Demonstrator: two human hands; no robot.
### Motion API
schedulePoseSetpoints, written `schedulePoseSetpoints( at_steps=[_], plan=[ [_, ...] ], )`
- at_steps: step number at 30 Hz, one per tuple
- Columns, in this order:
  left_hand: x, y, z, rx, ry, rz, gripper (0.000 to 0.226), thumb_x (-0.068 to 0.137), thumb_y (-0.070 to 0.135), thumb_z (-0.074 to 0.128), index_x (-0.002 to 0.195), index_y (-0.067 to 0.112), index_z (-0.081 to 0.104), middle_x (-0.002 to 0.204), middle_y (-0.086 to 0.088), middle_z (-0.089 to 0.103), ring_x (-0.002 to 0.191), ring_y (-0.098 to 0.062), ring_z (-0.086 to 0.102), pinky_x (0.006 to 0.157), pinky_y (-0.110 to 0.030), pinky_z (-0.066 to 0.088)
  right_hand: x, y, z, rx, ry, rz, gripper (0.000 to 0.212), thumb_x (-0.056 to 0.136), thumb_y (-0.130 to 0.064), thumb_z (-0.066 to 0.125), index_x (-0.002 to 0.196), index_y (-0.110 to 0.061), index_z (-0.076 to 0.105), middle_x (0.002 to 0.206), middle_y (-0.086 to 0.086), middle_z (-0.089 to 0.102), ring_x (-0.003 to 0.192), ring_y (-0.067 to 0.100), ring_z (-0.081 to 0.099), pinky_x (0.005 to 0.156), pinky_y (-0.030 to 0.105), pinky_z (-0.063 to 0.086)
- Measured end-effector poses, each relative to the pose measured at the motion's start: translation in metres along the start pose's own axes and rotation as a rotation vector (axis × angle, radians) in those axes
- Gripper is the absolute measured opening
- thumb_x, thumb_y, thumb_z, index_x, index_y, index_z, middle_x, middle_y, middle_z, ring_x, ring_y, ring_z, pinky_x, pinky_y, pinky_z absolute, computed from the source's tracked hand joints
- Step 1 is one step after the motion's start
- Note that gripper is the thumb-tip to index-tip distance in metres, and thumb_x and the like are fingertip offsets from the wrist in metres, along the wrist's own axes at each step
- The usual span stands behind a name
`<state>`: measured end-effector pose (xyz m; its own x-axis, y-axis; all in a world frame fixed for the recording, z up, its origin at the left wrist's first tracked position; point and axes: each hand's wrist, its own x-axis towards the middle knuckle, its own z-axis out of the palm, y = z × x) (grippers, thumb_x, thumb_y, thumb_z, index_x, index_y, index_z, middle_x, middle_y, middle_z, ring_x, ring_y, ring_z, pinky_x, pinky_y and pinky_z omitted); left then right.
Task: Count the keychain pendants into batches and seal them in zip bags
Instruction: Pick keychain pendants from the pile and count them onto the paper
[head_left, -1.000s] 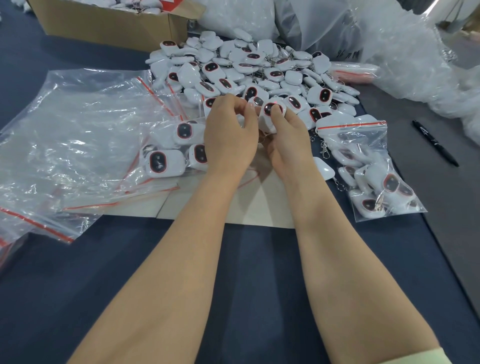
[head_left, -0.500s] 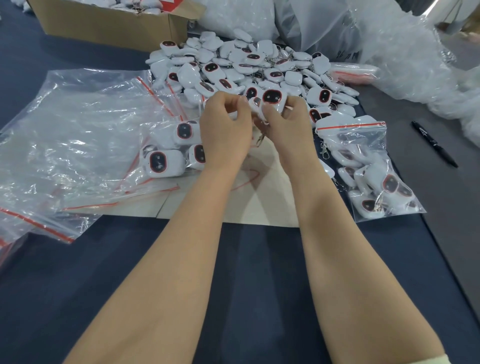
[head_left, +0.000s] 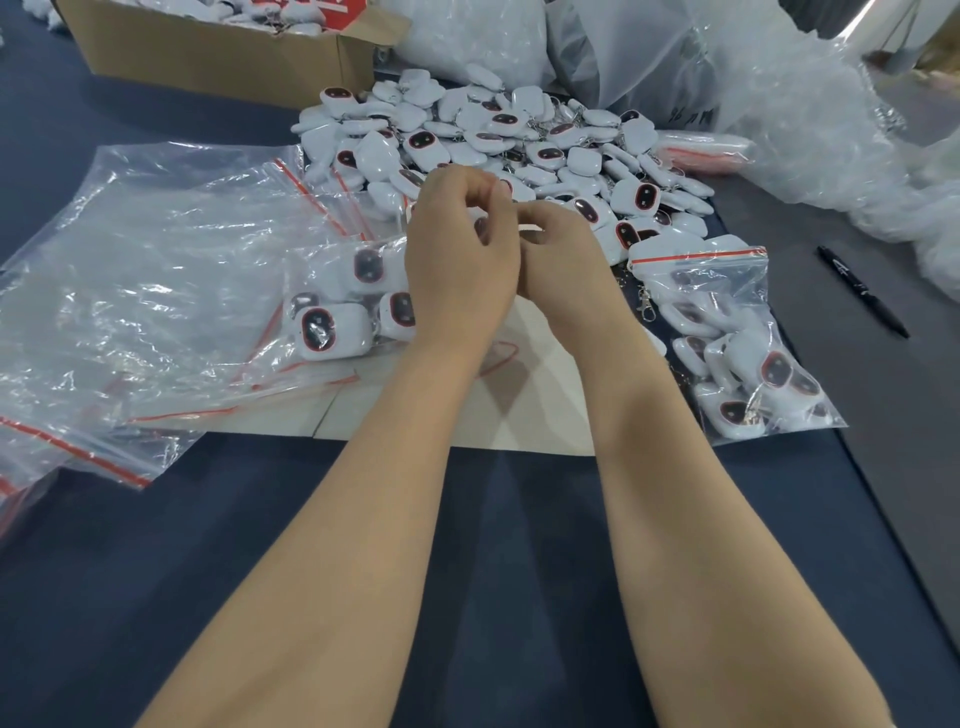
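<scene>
A big heap of white keychain pendants (head_left: 519, 140) with dark red-rimmed faces lies at the middle back. In front of it my left hand (head_left: 462, 260) and my right hand (head_left: 566, 260) meet, knuckles touching and fingers curled. My left hand pinches the mouth of a clear zip bag (head_left: 343, 301) that holds several pendants. My right hand's fingers curl round a white pendant (head_left: 530, 228), mostly hidden between the hands. A filled zip bag (head_left: 727, 332) with a red strip lies to the right.
A pile of empty zip bags (head_left: 145, 280) covers the left of the blue table. A cardboard box (head_left: 218, 57) stands at the back left, crumpled plastic wrap (head_left: 810, 119) at the back right. A black pen (head_left: 862, 291) lies at the right. White card (head_left: 467, 415) sits under my wrists.
My right hand has drawn the pendant from above the heap back towards my left hand. The pendant's face no longer shows. The two hands have closed together.
</scene>
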<state>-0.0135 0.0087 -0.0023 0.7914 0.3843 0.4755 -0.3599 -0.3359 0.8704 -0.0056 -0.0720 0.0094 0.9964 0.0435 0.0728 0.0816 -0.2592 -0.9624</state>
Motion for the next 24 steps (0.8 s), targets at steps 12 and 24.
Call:
schedulePoseSetpoints(
  at_steps=[12,24],
  plan=[
    [-0.001,-0.001,-0.001,0.072,0.043,0.089,0.012,0.091,0.011,0.052,0.088,0.003,0.06,0.093,0.0,0.06,0.088,-0.01,0.053,0.079,-0.013,0.038,-0.007,0.0,-0.001,-0.195,-0.163,-0.112,0.033,0.085,0.008,0.046,0.079,-0.018,0.066,0.054,-0.016,0.062,0.053,-0.005,0.053,0.053,0.008,0.04],
    [0.002,-0.019,0.006,0.137,-0.051,-0.084,0.01,0.092,0.019,0.053,0.091,0.012,0.061,0.097,0.002,0.062,0.085,-0.006,0.05,0.075,-0.014,0.033,0.022,0.053,0.008,-1.036,0.002,-0.076,0.046,0.09,-0.026,0.052,0.135,-0.026,0.046,0.159,0.005,0.021,0.149,0.027,0.002,0.12,0.043,0.01]
  ],
)
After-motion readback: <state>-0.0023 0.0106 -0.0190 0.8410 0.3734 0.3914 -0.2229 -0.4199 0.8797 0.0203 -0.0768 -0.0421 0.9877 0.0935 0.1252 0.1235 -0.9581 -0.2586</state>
